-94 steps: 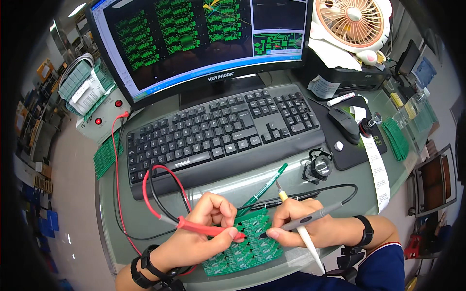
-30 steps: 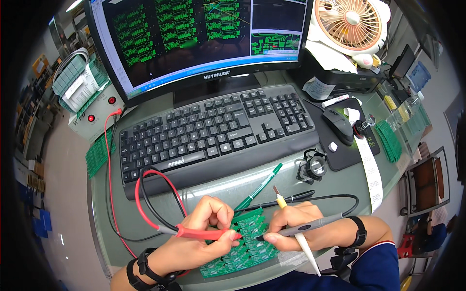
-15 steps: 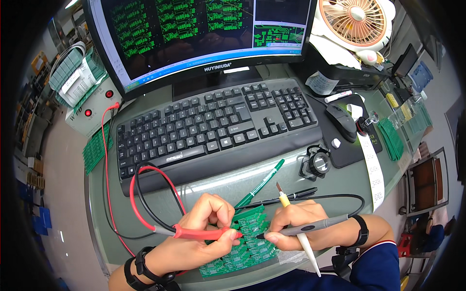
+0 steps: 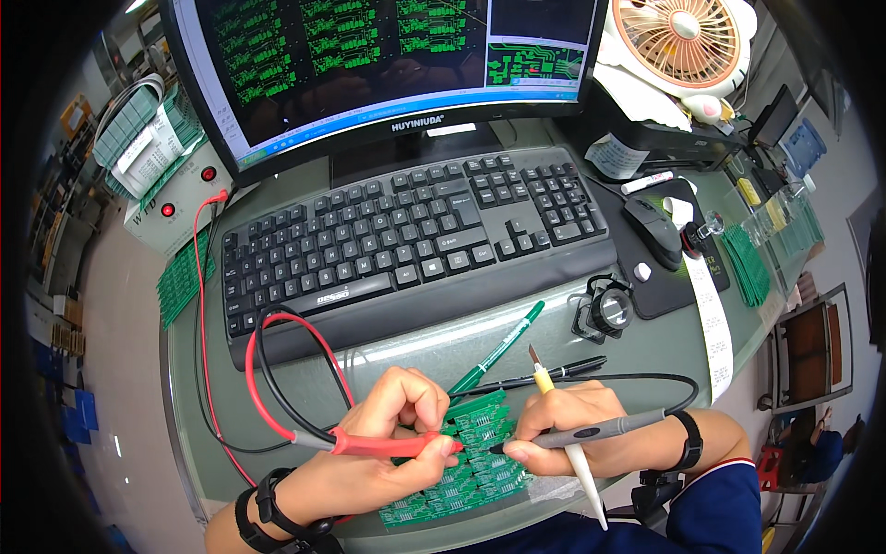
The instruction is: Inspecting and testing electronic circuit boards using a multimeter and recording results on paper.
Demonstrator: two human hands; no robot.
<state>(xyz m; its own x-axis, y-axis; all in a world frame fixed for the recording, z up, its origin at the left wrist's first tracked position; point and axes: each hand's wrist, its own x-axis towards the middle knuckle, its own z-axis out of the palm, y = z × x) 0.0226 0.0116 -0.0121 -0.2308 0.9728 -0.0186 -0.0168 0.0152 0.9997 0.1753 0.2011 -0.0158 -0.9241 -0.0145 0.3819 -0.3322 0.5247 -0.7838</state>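
Observation:
My left hand [image 4: 395, 462] is closed on a red test probe [image 4: 374, 444], whose tip points right over the green circuit board panel [image 4: 484, 469]. Opposite it, my right hand [image 4: 577, 415] grips a grey test probe [image 4: 604, 427] with a black tip, close to the red one over the panel. Tucked through the same right hand is a craft knife [image 4: 543, 379], blade up and its white handle end poking out below. Whether either tip touches the board is too small to tell. Red and black leads loop left of my left hand.
Beyond my hands lie a green marker [image 4: 498, 346], a black pen [image 4: 563, 371] and a loupe [image 4: 609, 309]. Behind them are a keyboard [image 4: 415, 240], a mouse [image 4: 651, 231], a monitor [image 4: 369, 83] and a fan [image 4: 683, 28]. A tester box [image 4: 180, 222] stands at left.
The whole view has shifted very slightly. My hands, both probes and the board panel hold nearly the same positions.

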